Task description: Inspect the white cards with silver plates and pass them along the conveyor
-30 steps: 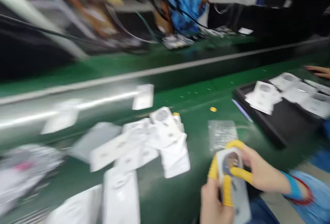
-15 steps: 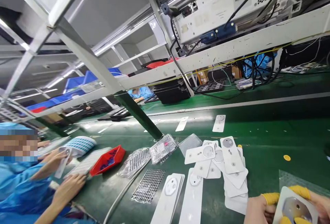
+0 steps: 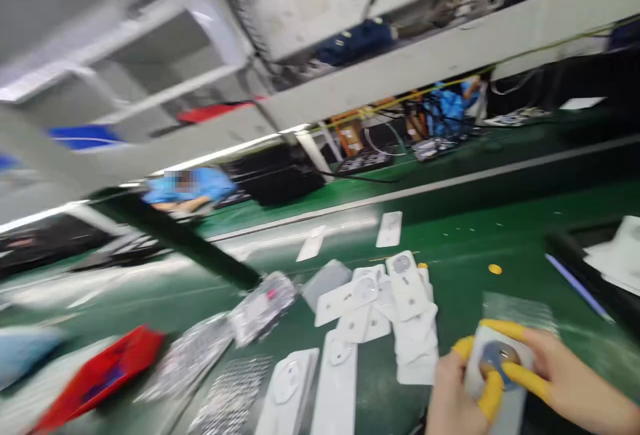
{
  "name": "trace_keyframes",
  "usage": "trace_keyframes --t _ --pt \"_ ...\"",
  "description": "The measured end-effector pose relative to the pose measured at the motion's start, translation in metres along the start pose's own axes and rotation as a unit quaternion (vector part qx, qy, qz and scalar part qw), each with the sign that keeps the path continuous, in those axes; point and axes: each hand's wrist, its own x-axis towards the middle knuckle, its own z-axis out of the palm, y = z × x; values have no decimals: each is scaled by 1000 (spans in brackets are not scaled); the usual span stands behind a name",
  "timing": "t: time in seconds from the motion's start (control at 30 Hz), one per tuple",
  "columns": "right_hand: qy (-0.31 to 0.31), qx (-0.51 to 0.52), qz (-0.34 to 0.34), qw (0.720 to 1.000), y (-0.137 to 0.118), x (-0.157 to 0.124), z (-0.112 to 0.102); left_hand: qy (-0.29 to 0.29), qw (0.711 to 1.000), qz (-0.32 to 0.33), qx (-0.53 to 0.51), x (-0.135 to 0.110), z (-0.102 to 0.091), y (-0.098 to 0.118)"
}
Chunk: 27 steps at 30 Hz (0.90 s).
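Fingers: closed on a white card (image 3: 495, 408) from both sides, yellow finger cots (image 3: 525, 381) on the tips.
Left hand (image 3: 453, 401): pinching the card's near left edge, thumb on its face.
Right hand (image 3: 555, 361): reaching in from my right, across the card's far half, and nearer the round disc (image 3: 497, 358) than my left.
Card: held in front of me over the bench, long axis running away from me, far end tipped slightly left.
Disc: dark and shiny, in the card's far half, just under my right fingertips; probably metal, though the blur makes it hard to be sure.
Beyond the card: a clear plastic sheet (image 3: 520, 308) lies just past it, a small yellow disc (image 3: 495, 269) farther on.
Left side: a stack of white cards (image 3: 413, 328) sits just beside my left hand.
Right side: a blue pen (image 3: 577, 286) lies along a black tray (image 3: 565, 248).
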Motion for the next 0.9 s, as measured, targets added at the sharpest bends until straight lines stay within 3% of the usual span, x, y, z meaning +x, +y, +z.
trace_keyframes --t 0.17,0.23,0.43,0.6,0.73,0.9 --pt "-91 102 36 990 -19 6 -7 -25 999 37 -7 1 -8 2" --pt "-102 152 31 983 -23 10 -8 -24 999 44 -13 2 -9 5" --pt "-114 228 31 966 -28 11 -11 -45 991 -24 -126 4 -12 23" --pt "-131 214 33 967 -34 8 -14 -76 976 -68 -191 3 -17 34" --pt "-114 176 -11 978 -36 4 -13 -68 973 -102 -195 1 -18 35" --pt "-96 99 -45 989 -39 0 -14 -22 986 -69 -152 -2 -14 33"
